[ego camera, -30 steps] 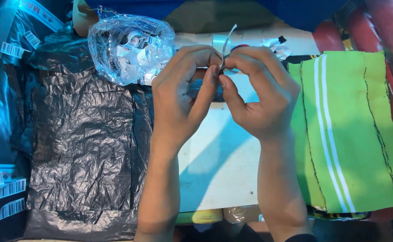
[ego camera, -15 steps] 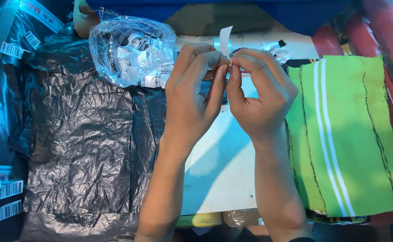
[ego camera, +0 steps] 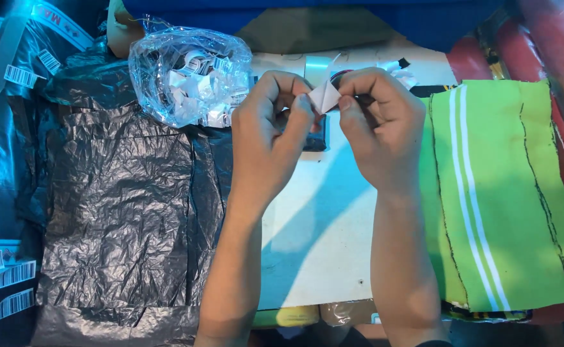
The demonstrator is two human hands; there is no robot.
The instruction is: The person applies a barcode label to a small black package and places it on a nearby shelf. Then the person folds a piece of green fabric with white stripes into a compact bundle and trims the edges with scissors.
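**Both hands pinch a small white paper slip above the pale table**

At the far left edge of the frame you have strips of white barcode labels (ego camera: 2, 283) lying on dark plastic, low in the corner. Just right of them, a crumpled black plastic sheet (ego camera: 121, 212) spreads over the left half of the picture. At its upper end sits a clear plastic bag stuffed with white paper scraps (ego camera: 189, 74), in the upper left of the frame.

Moving to the centre, your left hand (ego camera: 269, 135) rises from the bottom edge, its fingers curled inward and its fingertips closed narrowly on the left corner of a small folded white paper slip (ego camera: 325, 96). The slip sits in the upper middle of the frame, held in the air above the pale white table surface (ego camera: 314, 238). Your right hand (ego camera: 381, 128) meets it from the other side, thumb and forefinger pinched tight on the slip's right edge, so both hands hold it together, fingertips nearly touching.

To the right of your right forearm lies a bright green cloth with white stripes and black stitched lines (ego camera: 500, 193), filling the right side of the frame.
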